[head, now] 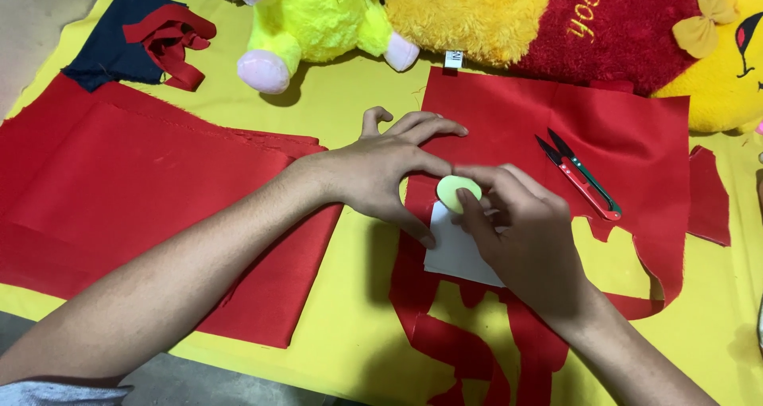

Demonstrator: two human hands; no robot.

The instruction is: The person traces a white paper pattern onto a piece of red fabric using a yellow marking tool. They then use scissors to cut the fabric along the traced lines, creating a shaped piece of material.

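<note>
1. Right hand (pixel 520 243): fingers closed together on a pale green oval disc (pixel 458 192), which looks like tailor's chalk. The disc edge meets the top of a white card template (pixel 457 253) lying on the red fabric piece (pixel 556 128).
2. Left hand (pixel 381 172): fingers spread, pressed flat on the red fabric piece and on the upper left edge of the template; it grips nothing. Its thumb tip touches the template just beside the disc.
3. Position of the work: the disc sits between the two hands, at the fingertips of the right hand and touching the left hand's index finger. The template lies mostly under the right hand.
4. Risk, template shift: judged likely if left-hand pressure eases, because the card rests loose on the cloth; a traced line would then run off.
5. Risk, fabric creep: the red piece lies unpinned on the yellow cloth (pixel 350 319) and may drag with the chalk.
6. Risk, sharp tool: the thread snips (pixel 579 175) lie open-bladed near the right hand, to its right; a sideways sweep of the hand could catch the points.
</note>
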